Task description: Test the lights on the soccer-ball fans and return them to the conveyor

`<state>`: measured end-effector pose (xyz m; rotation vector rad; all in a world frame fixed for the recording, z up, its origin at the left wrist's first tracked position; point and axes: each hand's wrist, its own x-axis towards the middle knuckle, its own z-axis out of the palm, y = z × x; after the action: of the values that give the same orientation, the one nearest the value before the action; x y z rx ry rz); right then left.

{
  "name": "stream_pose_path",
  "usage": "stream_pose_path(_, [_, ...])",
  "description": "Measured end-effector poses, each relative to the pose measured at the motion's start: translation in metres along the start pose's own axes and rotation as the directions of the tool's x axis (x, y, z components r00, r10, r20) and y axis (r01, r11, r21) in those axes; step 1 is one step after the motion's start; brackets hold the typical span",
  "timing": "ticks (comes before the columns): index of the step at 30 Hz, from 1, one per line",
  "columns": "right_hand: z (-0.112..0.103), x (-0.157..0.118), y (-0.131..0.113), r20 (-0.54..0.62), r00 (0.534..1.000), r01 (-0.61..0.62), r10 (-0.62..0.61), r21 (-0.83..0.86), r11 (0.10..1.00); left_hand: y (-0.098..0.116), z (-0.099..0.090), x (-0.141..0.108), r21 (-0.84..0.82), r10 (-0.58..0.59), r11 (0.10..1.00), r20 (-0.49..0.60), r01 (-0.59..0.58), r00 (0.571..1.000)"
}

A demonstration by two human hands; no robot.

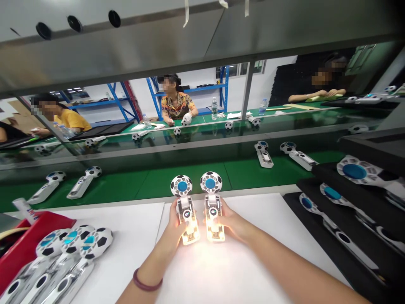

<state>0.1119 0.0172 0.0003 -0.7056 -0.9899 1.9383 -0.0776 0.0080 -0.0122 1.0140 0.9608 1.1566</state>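
L hand (175, 221) grips one lit football-topped device (187, 215), R hand (232, 221) a matching unit (214, 213), side by side over white worktop (265, 207) nr green belt (155, 177).

We tag black-and-white football pattern, blue discs (182, 186): left-held device (186, 205), right-held device (213, 203).
We log green conveyor belt (152, 179), white worktop (265, 211), red bin (49, 221), black trays (322, 249), maroon bracelet (148, 288).
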Motion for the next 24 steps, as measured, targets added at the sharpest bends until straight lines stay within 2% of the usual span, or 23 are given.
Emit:
stream_pose_path(6, [-0.002, 0.001, 0.003, -0.003, 0.999, 0.033, -0.033, 0.046, 0.998, 0.001, 0.001, -0.003, -0.022, 0.009, 1.0, 0.009, -0.009, 1.0])
stream_pose_path(12, [-0.002, 0.003, 0.006, 0.002, 1.0, 0.031, -0.031, 0.022, 0.999, 0.002, 0.0, -0.002, -0.016, 0.022, 1.0, 0.052, -0.022, 0.998])
stream_pose_path(16, [-0.005, 0.005, 0.007, 0.011, 1.0, 0.022, -0.022, 0.01, 1.0, 0.002, 0.001, -0.002, 0.005, 0.021, 1.0, 0.042, -0.021, 0.999])
stream_pose_path(21, [-0.014, 0.007, 0.015, 0.07, 0.994, 0.087, -0.08, -0.098, 0.991, 0.001, 0.002, -0.003, -0.004, 0.031, 1.0, 0.024, -0.031, 0.999])
stream_pose_path(24, [-0.016, 0.007, 0.018, 0.071, 0.996, 0.072, -0.061, -0.165, 0.984, -0.001, 0.001, -0.002, 0.008, 0.036, 0.999, 0.037, -0.036, 0.999])
